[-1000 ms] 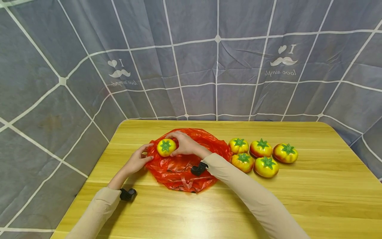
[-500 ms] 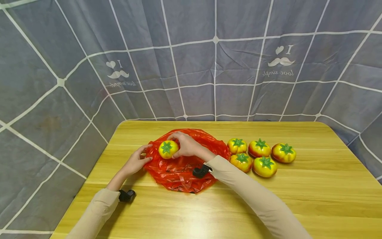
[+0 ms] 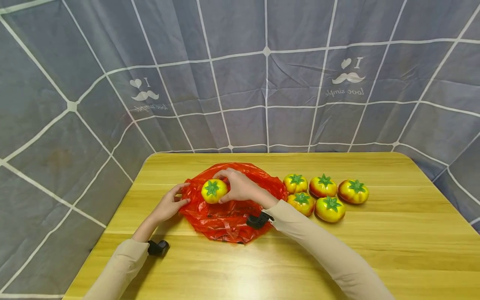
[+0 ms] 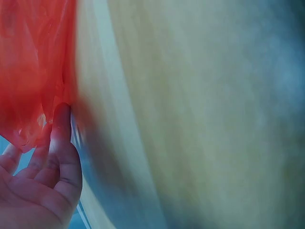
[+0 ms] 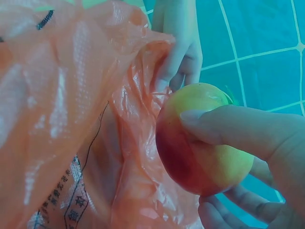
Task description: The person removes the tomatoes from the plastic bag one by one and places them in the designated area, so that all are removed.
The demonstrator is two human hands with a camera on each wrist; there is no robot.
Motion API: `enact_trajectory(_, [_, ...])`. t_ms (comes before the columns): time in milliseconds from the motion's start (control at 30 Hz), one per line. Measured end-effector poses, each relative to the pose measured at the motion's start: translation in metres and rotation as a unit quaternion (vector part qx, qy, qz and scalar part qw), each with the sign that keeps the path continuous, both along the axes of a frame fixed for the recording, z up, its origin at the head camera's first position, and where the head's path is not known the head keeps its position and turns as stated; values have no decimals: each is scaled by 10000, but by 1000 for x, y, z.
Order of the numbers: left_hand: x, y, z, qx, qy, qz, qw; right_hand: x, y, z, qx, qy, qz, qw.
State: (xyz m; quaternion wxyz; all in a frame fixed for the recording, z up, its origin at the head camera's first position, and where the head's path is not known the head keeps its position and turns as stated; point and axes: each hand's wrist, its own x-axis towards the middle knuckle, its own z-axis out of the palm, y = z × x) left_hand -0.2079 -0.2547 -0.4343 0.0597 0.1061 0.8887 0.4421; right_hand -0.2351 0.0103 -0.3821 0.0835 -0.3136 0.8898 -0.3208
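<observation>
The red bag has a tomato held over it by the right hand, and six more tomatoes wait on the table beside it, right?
Not quite: the head view shows five tomatoes waiting beside the red bag, not six. The right hand does hold one tomato over it.

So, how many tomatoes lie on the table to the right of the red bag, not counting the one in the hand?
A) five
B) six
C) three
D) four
A: the head view shows five tomatoes grouped on the table beside the bag, while the right hand holds a sixth tomato over the bag.
</observation>
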Motion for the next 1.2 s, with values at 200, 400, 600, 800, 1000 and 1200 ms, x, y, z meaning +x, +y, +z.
enact_trajectory(200, [2,1,0,26,-15,29,10000,7,12,1,-110,98,-94,9998])
enact_trajectory(400, [2,0,-1,60,43,22,10000,15,27,5,-303,410,-217,9985])
enact_trajectory(600, [3,-1,-1,55,27,32,10000,24,42,11,-400,661,-401,9962])
enact_trajectory(800, [2,1,0,100,5,42,9999,29,54,14,-499,811,-452,9944])
enact_trajectory(1000, [2,1,1,106,16,37,9999,33,65,13,-518,742,-628,9939])
enact_trajectory(1200, [3,2,1,102,32,38,9999,38,75,11,-548,715,-757,9931])
